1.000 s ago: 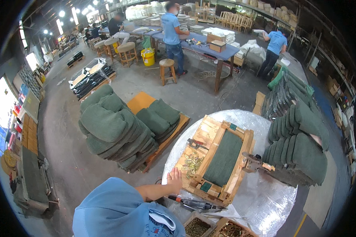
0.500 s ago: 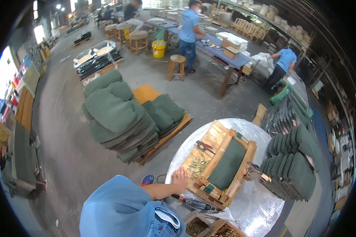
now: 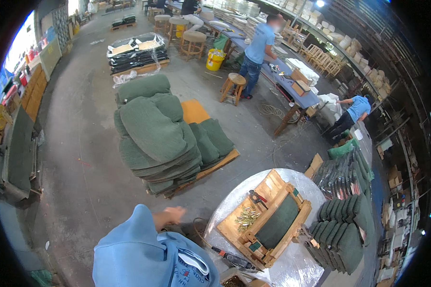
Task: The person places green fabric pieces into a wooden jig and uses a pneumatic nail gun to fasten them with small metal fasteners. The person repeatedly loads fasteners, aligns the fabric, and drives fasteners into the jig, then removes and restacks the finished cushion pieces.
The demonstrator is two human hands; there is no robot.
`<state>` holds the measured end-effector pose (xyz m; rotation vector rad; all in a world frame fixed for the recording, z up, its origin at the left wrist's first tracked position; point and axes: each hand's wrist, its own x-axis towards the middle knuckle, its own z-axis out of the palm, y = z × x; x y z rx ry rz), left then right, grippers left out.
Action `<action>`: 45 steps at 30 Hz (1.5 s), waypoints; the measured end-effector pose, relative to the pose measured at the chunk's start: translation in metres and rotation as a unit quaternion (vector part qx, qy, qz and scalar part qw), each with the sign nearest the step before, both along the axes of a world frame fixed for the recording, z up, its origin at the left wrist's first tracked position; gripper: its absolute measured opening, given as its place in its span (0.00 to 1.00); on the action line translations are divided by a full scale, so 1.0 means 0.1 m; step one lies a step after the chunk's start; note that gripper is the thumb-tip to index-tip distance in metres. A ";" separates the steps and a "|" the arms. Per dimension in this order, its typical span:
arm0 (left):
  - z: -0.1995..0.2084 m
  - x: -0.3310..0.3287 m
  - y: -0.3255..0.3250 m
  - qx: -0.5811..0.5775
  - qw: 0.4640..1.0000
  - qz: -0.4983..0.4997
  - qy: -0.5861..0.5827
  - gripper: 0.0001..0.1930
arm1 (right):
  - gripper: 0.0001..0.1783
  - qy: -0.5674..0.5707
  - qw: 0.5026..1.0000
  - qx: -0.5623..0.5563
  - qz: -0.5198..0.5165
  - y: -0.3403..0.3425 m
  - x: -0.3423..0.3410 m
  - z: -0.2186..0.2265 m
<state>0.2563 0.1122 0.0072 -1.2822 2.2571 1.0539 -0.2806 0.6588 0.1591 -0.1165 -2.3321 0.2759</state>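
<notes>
My left hand [image 3: 175,214] is off the round table, in the air beside its left edge, below the stack of green cushions. It is smeared by motion, so its fingers do not show clearly. My right hand is out of view. On the plastic-wrapped round table [image 3: 239,184] lies a wooden frame fixture [image 3: 299,217] holding a dark green padded panel [image 3: 277,222]. Its side board carries a pile of small brass-coloured metal pieces [image 3: 246,219] and a red-handled hand tool [image 3: 257,198]. A power driver [image 3: 232,258] lies at the table's near edge.
Green cushions [image 3: 153,129] are stacked on a pallet ahead; more cushions [image 3: 342,229] stand right of the table. A box of small hardware [image 3: 233,280] sits at the bottom. Co-workers [image 3: 261,48] stand near a long blue table [image 3: 304,98], a stool [image 3: 232,88] and a yellow bucket [image 3: 215,60].
My left hand has lifted off the board's edge by the metal pieces and swung left, away from the table. The whole view has shifted, with the surroundings moving rightward.
</notes>
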 end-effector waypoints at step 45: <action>-1.09 1.75 -1.12 0.111 0.986 -0.010 -0.127 0.33 | 0.19 -0.101 0.986 -0.129 -0.030 -0.79 0.88 0.39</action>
